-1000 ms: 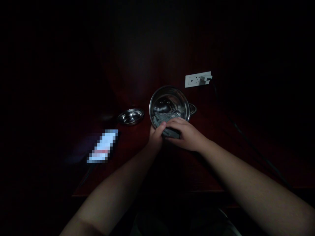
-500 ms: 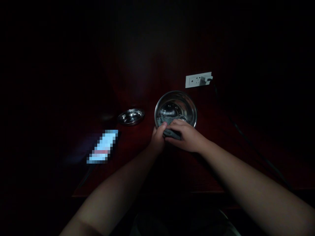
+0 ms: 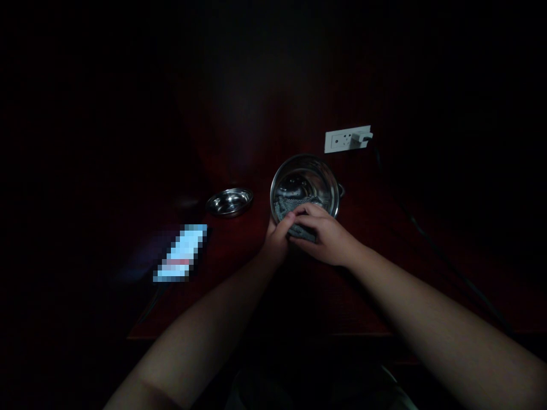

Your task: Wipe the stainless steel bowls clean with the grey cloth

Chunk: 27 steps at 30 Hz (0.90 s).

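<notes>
A shiny steel pot [image 3: 331, 176] is tilted with its mouth towards me, and part of a side handle [image 3: 341, 190] shows at its right. My left hand [image 3: 277, 239] grips the pot's near left rim, thumb over the edge and the other fingers mostly hidden underneath. A grey cloth [image 3: 299, 203] lies over the near rim and into the pot. My right hand [image 3: 329, 236] is closed on this cloth at the rim, its fingertips close to my left thumb.
A small shallow steel dish [image 3: 229, 203] sits left of the pot on the dark red table [image 3: 205, 307]. Nearer stands a lit phone screen [image 3: 182, 253], blurred out. Behind, a wall socket [image 3: 347, 139] holds a plug, whose black cable [image 3: 427, 239] runs down the right side.
The pot has tipped slightly further towards me and turned a little, so its right handle now shows. Both hands stay on pot and cloth. The view has shifted slightly.
</notes>
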Motion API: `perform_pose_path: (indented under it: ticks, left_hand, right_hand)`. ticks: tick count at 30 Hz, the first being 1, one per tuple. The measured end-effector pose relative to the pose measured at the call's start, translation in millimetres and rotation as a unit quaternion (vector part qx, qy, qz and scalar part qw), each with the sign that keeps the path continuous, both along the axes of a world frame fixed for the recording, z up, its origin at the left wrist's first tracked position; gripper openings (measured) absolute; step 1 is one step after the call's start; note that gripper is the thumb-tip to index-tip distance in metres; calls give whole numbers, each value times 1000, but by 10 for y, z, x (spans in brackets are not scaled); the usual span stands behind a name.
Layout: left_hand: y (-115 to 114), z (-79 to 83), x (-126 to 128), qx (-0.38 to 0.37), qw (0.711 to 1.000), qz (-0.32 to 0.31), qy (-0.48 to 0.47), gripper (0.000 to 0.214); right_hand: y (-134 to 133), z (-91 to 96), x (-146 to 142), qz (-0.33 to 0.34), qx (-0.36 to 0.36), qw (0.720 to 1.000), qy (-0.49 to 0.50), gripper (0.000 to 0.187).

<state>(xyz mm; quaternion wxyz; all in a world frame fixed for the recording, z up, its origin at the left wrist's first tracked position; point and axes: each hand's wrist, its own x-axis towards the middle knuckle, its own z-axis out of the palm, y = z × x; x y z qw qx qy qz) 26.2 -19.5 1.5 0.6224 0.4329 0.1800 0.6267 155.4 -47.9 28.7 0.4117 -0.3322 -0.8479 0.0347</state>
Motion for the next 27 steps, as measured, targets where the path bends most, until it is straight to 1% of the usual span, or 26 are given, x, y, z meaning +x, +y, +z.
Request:
perform_pose_path:
  ticks: [5, 10, 17, 20, 27]
  left_hand:
    - [10, -1, 5, 6, 1000, -4, -11, 34]
    - [27, -10, 0, 3, 1000, -5, -17, 33]
    - [18, -3, -2, -18, 1000, -11, -20, 33]
    - [23, -6, 1, -22, 1000, 0, -19, 34]
    - [29, 40, -3, -37, 999, 5, -21, 37]
  right_hand:
    - [11, -17, 3, -18, 7, 1000, -4, 32]
    - [18, -27, 7, -33, 7, 999, -5, 31]
    - [19, 0, 12, -50, 11, 999, -5, 17]
    - [16, 21, 16, -46, 9, 999, -4, 18]
    - [-7, 32, 5, -6, -14, 1000, -12, 22]
